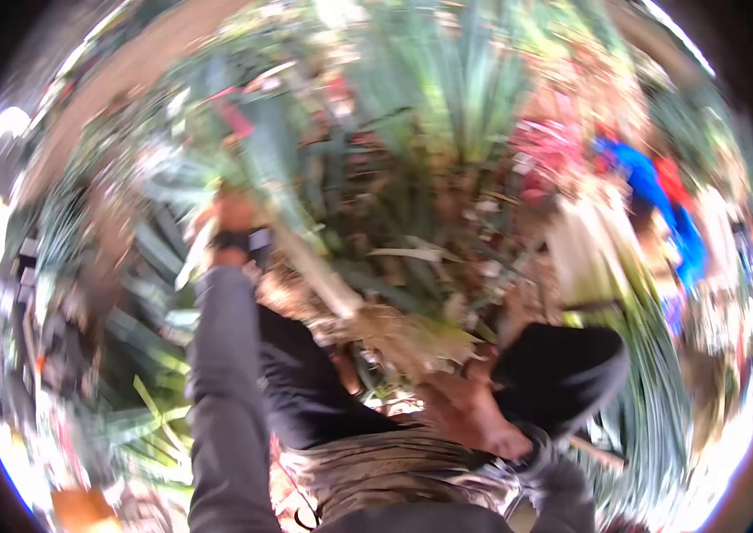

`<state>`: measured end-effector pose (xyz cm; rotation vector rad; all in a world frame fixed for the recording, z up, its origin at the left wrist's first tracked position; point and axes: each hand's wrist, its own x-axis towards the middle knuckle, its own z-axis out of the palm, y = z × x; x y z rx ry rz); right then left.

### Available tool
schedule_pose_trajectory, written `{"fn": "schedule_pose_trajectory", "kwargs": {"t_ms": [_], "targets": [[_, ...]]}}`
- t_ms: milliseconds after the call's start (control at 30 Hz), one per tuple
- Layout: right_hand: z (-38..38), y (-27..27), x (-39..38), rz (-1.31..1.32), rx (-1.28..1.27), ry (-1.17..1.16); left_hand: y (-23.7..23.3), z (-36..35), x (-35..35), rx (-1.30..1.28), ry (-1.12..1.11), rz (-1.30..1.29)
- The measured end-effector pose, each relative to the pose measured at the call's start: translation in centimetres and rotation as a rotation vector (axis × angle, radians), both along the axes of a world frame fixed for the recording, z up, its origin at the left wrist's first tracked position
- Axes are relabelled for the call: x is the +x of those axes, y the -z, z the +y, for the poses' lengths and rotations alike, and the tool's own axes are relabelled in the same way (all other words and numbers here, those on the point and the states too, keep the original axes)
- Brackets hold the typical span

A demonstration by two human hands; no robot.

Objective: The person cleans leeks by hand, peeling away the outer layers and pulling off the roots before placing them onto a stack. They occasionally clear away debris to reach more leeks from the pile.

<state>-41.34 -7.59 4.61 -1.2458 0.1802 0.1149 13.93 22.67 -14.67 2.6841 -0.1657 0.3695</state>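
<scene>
Long leaf: a pale green long leaf (305,253) runs slantwise across the middle of the view, from upper left down to lower right, among other foliage; it is motion-blurred.
Leaf base: its lower end meets a dry clump (412,342) of yellow-brown fibres, just above the person's chest.
Left hand: the left hand (233,216) is raised high and wrapped in a fist around the upper part of the long leaf.
Left wrist: a dark wristband (233,240) sits just under the fist, above a gray sleeve (221,373) that rises from the bottom edge.
Right hand: the right hand (470,410) lies low and right of centre, just beside the dry clump; blur hides whether its fingers are spread or closed, so I cannot tell.
Beside the right hand: a black rounded shape (563,373) touches it on the right; too blurred to identify.
Between the arms: black cloth (305,386) hangs beside the gray sleeve.
Surroundings: spiky plants (456,89) with long green blades fill the upper half.
Far right: a blue and red shape (661,200) stands well apart from both hands, indistinct.
Lower left: an orange thing (83,511) sits at the edge.
</scene>
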Motion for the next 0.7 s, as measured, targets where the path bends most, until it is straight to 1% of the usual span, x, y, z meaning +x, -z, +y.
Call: {"fn": "schedule_pose_trajectory", "kwargs": {"t_ms": [33, 67, 100, 133, 167, 200, 233, 267, 300, 333, 367, 433, 467, 500, 567, 633, 700], "targets": [[-1.2, -0.1, -1.6, 0.052, -0.257, -0.058, -1.0, -1.4, -0.5, -0.393, -0.104, 0.081], [-2.4, -0.2, -3.2, 0.102, -0.511, -0.129, -2.1, -2.7, -0.9, -0.888, -0.199, 0.109], [-3.2, -2.0, -5.4, 0.054, -0.546, -0.079, -3.4, -3.4, -1.2, -1.217, -0.299, 0.103], [-4.9, -1.7, -8.3, 0.124, -0.011, 0.224, -4.5, -2.8, -1.3, -1.406, -0.377, 0.068], [-6.1, -1.9, -9.4, 0.192, 0.132, 0.411, -5.1, -2.4, -1.2, -1.535, -0.432, 0.026], [-7.4, -2.1, -10.2, 0.232, 0.27, 0.613, -5.5, -3.3, -1.1, -1.614, -0.493, -0.097], [-8.7, -2.8, -8.7, 0.221, -0.005, 0.687, -6.3, -4.9, -0.9, -1.704, -0.542, -0.229], [-10.2, -3.4, -6.5, 0.201, -0.289, 0.745, -9.0, -7.1, -2.6, -1.845, -0.461, -0.179], [-11.0, -3.4, -4.1, 0.122, -0.576, 0.691, -11.6, -8.4, -5.0, -1.979, -0.374, -0.124], [-11.7, -3.4, -1.7, 0.046, -0.869, 0.667, -12.5, -9.4, -5.4, -2.072, -0.323, -0.122], [-11.9, -1.3, 1.1, -0.09, -1.156, 0.531, -13.3, -10.3, -5.7, -2.164, -0.273, -0.118], [-10.5, 4.4, 6.1, -0.218, -1.1, 0.231, -13.5, -11.2, -6.1, -2.148, -0.078, -0.033], [-8.8, 7.5, 8.5, -0.267, -1.327, 0.002, -15.1, -12.2, -7.8, -2.193, -0.044, 0.041], [-6.9, 9.9, 11.0, -0.315, -1.544, -0.237, -15.1, -12.8, -7.9, -2.214, 0.006, 0.079], [-4.1, 10.9, 16.3, -0.484, -1.619, -0.301, -16.8, -14.1, -9.7, -2.231, -0.018, 0.182], [-2.0, 10.8, 19.3, -0.667, -1.318, -0.01, -17.3, -14.8, -11.3, -2.238, 0.231, 0.157], [-0.9, 3.9, 22.5, 0.012, -0.553, 0.0, -16.6, -15.4, -11.5, -2.173, 0.256, 0.286]]}}
